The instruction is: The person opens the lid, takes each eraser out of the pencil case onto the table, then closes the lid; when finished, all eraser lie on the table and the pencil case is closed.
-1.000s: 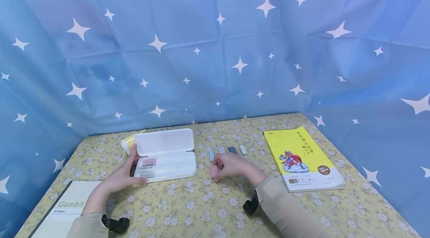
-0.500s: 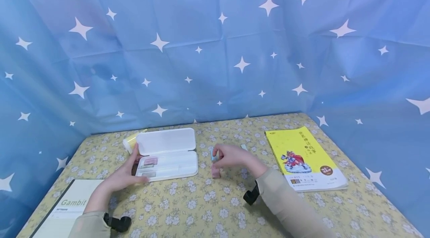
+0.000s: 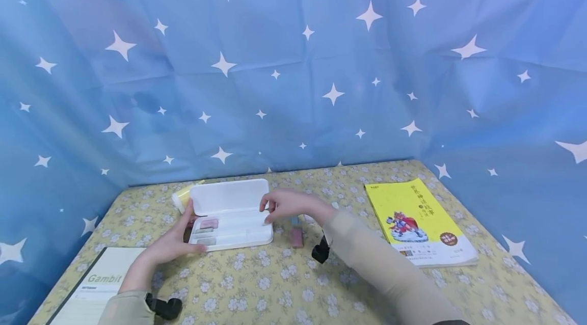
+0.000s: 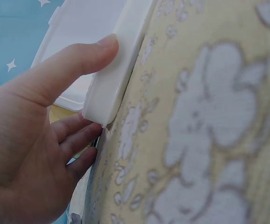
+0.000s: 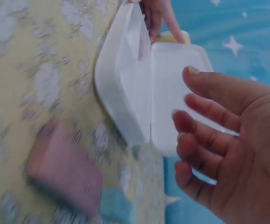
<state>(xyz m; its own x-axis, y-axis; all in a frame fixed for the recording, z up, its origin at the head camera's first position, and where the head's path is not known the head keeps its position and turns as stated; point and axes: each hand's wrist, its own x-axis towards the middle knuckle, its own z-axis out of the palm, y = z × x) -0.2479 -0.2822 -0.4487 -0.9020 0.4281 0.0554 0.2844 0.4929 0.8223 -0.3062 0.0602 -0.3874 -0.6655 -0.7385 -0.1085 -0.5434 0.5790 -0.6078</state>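
Note:
A white pencil case (image 3: 229, 197) lies open on the flowered cloth, its lid raised at the back. A pink eraser (image 3: 209, 223) and a grey block (image 3: 206, 241) lie in its left part. My left hand (image 3: 176, 238) grips the left end, thumb on the front wall and fingers round behind. Over the case's right end hovers my right hand (image 3: 289, 204), fingers loosely bent; nothing shows between them in the right wrist view (image 5: 228, 135). Beneath that wrist, a pinkish eraser (image 3: 297, 237) and a light blue eraser (image 3: 295, 220) lie close together on the cloth.
A yellow book (image 3: 403, 213) lies at the right, a Gambit notebook (image 3: 98, 279) at the front left. Behind the case's left end lies a yellow-and-white cup-like container (image 3: 182, 197). A pale block (image 3: 335, 205) peeks out past the right forearm. A blue starry curtain (image 3: 293, 85) hangs behind.
My right hand has left the pinkish eraser, passed over the light blue one and moved left to the case's right end. My left hand keeps its place on the case.

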